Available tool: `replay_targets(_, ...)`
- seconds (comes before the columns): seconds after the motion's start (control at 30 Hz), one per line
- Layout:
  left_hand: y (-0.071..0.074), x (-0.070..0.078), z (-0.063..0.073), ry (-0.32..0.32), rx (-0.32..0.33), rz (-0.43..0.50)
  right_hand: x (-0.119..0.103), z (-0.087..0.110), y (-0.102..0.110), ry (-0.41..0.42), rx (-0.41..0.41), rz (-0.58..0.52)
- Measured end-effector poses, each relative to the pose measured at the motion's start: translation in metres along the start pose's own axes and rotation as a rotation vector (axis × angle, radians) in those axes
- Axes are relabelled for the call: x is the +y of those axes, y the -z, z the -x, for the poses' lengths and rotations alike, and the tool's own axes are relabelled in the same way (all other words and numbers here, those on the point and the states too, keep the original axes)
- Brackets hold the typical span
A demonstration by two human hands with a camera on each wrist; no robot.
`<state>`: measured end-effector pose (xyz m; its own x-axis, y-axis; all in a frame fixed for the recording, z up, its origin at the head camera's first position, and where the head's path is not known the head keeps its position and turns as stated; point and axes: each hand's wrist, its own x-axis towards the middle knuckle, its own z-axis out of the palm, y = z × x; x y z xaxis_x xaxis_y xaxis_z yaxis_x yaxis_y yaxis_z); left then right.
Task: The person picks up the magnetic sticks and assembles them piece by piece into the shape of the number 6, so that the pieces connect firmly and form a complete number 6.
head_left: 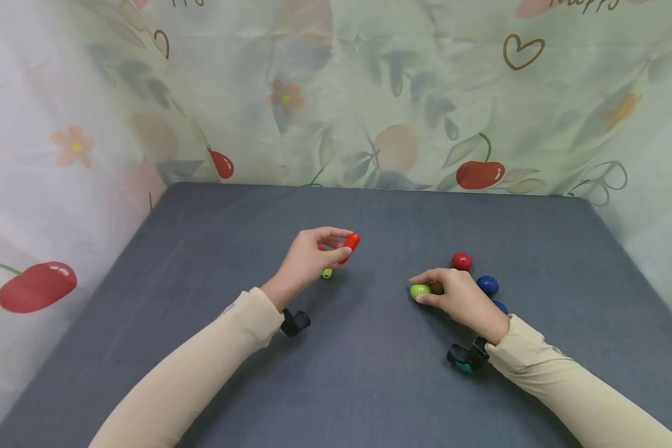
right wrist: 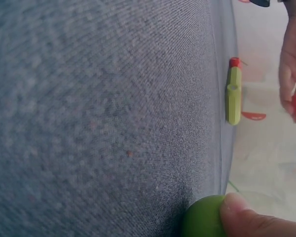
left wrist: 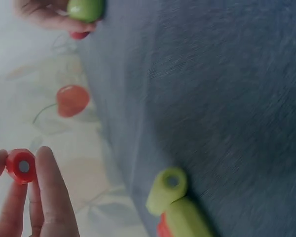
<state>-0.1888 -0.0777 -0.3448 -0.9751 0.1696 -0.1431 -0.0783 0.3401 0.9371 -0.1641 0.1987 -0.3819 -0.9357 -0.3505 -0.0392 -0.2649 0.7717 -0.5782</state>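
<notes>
Red rod (head_left: 352,242) is pinched by the left grip (head_left: 312,252) at head-view centre, green ball (head_left: 419,291) by the right grip (head_left: 458,295). Left wrist view: the rod could be dropped if twisted; right wrist view: the ball squeezed out by uneven pressure.

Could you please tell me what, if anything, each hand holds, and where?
Left hand: a red rod, pinched by its sides. Right hand: a green ball, pinched by opposite sides.

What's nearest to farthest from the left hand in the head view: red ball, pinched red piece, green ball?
1. Red piece: pinched by left hand.
2. Green ball: rightward, in the right hand.
3. Red ball: farther right, on the table.
</notes>
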Motion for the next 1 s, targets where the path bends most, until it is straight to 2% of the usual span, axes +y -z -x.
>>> replay_targets(0.2,-0.014,-0.011,-0.009,0.035,-0.045,-0.055,-0.001,-0.001,0.001,-0.011,-0.007,-0.003)
replay_targets(0.43,-0.024,-0.018,-0.015,0.019,-0.122,-0.227,-0.002,-0.002,0.001,-0.041,-0.025,0.003)
replay_targets(0.57,-0.028,-0.02,-0.017,0.022,-0.153,-0.288,-0.003,-0.002,0.001,-0.038,-0.02,0.005)
replay_targets(0.77,-0.034,-0.023,-0.019,0.021,-0.185,-0.36,-0.004,-0.002,0.0,-0.04,-0.023,0.015)
replay_targets(1.0,-0.038,-0.022,-0.019,0.015,-0.188,-0.42,-0.004,-0.002,0.0,-0.047,-0.023,0.01)
